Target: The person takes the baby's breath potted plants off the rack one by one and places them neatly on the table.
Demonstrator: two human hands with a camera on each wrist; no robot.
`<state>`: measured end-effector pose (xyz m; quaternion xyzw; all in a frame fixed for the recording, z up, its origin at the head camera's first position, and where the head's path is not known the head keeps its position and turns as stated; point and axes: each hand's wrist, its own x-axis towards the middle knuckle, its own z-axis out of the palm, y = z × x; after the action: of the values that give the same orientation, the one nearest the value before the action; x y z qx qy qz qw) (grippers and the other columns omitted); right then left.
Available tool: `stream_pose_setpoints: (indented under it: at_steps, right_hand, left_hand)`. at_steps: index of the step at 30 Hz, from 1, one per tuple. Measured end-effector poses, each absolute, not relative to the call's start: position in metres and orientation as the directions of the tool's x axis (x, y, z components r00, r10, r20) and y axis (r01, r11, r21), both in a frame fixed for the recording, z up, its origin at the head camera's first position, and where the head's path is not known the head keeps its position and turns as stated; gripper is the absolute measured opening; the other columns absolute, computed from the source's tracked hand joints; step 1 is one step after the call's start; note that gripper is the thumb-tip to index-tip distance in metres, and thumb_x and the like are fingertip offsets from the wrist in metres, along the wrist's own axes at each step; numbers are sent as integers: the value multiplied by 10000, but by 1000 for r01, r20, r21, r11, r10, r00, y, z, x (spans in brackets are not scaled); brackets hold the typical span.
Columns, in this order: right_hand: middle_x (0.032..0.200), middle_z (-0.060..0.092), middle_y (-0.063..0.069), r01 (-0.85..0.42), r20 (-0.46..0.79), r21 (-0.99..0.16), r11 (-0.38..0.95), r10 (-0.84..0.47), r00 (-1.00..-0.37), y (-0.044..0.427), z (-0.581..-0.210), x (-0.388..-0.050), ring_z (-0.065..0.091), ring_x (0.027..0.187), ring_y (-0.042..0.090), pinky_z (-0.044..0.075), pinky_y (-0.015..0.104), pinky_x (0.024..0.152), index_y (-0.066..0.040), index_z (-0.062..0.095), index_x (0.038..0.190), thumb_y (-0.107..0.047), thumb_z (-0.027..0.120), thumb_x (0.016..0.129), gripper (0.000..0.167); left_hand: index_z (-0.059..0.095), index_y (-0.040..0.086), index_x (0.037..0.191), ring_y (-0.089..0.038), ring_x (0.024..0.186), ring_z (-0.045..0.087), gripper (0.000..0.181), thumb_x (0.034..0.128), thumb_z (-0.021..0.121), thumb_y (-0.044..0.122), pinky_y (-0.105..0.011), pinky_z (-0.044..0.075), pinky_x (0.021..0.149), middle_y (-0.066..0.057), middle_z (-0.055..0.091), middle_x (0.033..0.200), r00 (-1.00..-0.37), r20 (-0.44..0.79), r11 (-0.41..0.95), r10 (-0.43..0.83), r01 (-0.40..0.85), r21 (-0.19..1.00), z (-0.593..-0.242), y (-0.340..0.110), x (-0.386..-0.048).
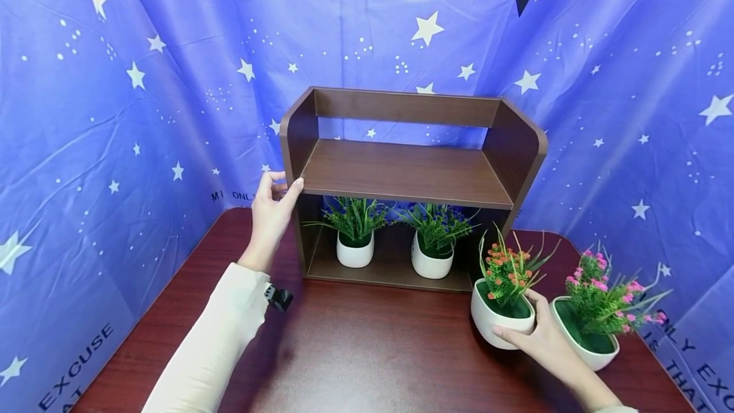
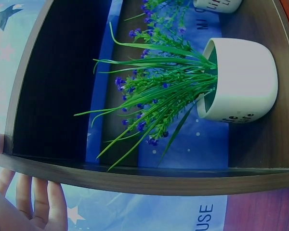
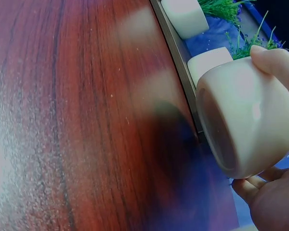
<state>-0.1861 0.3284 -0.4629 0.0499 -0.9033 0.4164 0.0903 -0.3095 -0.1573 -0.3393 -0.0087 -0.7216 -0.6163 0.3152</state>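
four potted plants share the scene, and one of them, the orange-flowered plant [image 1: 503,314], is gripped in the right hand [image 1: 548,338], the thumb on one side of its white pot and the fingers on the other. it is held up in front of the lower right corner of a brown shelf unit [image 1: 401,174], and the right wrist view shows the pot's underside clear of the worktop [image 1: 373,343]. the left hand [image 1: 271,217] grips the left side panel of the shelf unit, with the thumb at the front edge and the other fingers on the outer side. a cream sleeve [image 1: 209,336] covers that arm, with a black strap [image 1: 278,297] at the wrist.

on the lower shelf, well apart, stand the left blue-flowered plant [image 1: 355,244] and the right blue-flowered plant [image 1: 432,253], both upright in white pots. the pink-flowered plant [image 1: 593,330] stands on the worktop just beside the right hand. blue cloth [image 1: 172,107] printed with stars hangs behind and to both sides.
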Motion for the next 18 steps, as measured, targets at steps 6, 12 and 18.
stream_pose_setpoints:
  at_steps: [6,12,18]
  right_hand:
    - [1353,436,244,-187,230,-728,659,-22,-973,332,-469,-187,444,1072,-34,325,68,836,31,261,1468,-249,849,811,925]
    - [1366,428,265,-166,202,-733,660,-22,-979,334,-475,-188,460,1069,-14,335,72,832,37,234,1478,-239,845,815,943]
    - [1349,432,265,-145,176,-752,643,-16,-984,336,-477,-188,490,1033,-16,358,77,819,25,209,1479,-226,831,831,933]
  left_hand:
    - [604,65,1121,-138,846,557,323,905,752,254,-262,455,716,-64,603,917,-802,463,240,-377,398,886,-339,-157,-310]
    - [608,70,1118,-141,850,566,320,902,755,254,-265,463,715,-68,615,924,-804,459,233,-379,397,888,-339,-157,-309]
    - [607,84,1114,-137,848,565,317,898,758,258,-261,463,711,-38,607,911,-798,465,236,-384,402,885,-338,-156,-308]
